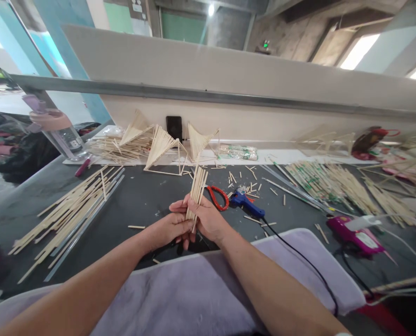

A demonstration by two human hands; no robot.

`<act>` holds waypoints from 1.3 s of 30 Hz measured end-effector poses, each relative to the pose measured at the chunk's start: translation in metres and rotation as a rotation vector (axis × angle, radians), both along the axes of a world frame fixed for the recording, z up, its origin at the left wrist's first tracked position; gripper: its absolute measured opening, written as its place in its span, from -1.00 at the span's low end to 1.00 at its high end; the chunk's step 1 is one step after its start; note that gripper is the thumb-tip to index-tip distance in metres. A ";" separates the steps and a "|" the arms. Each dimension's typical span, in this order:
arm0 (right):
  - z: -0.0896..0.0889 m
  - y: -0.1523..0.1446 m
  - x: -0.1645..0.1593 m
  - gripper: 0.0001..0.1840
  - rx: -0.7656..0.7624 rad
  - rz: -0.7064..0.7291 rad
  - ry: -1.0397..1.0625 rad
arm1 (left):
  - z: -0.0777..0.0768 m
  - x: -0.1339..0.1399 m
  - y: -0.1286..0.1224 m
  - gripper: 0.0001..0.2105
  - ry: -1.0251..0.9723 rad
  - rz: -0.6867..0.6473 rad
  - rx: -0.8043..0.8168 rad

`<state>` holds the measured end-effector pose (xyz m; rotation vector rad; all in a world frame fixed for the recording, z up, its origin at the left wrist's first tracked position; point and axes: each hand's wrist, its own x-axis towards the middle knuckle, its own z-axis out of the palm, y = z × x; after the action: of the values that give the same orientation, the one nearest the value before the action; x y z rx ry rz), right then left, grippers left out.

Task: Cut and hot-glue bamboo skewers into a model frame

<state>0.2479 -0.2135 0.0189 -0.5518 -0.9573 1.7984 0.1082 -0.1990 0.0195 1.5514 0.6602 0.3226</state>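
Note:
A bundle of pale wooden sticks (199, 184) stands nearly upright between my two hands at the middle of the table. My right hand (206, 214) is closed round the bundle from the right. From the left, my left hand (179, 224) has its fingers closed on the lower part of the same sticks. Just beyond and to the right lie red-handled cutters (219, 198) and a blue glue gun (247, 203) with a black cord. Behind the bundle stand fan-shaped stick frames (164, 149).
Loose long sticks and clear glue sticks (85, 228) spread at the left. Green-wrapped stick packs (313, 184) lie at the right, above a magenta power strip (355, 235). A lilac cloth (179, 294) covers the near edge. A bottle (57, 126) stands far left.

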 end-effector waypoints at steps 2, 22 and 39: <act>0.002 -0.002 0.001 -0.82 0.000 0.021 -0.017 | 0.002 0.003 -0.005 -0.64 -0.025 -0.019 -0.082; 0.012 0.011 0.022 -0.97 -0.098 -0.132 0.239 | 0.008 0.002 -0.007 -0.77 -0.100 -0.106 -0.246; 0.012 0.011 0.024 -0.96 -0.085 -0.139 0.253 | 0.006 0.006 -0.013 -0.81 0.169 0.106 0.448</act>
<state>0.2717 -0.2022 0.0310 -0.4202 -0.6564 1.7407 0.1141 -0.2122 0.0251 1.9896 0.8442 0.4439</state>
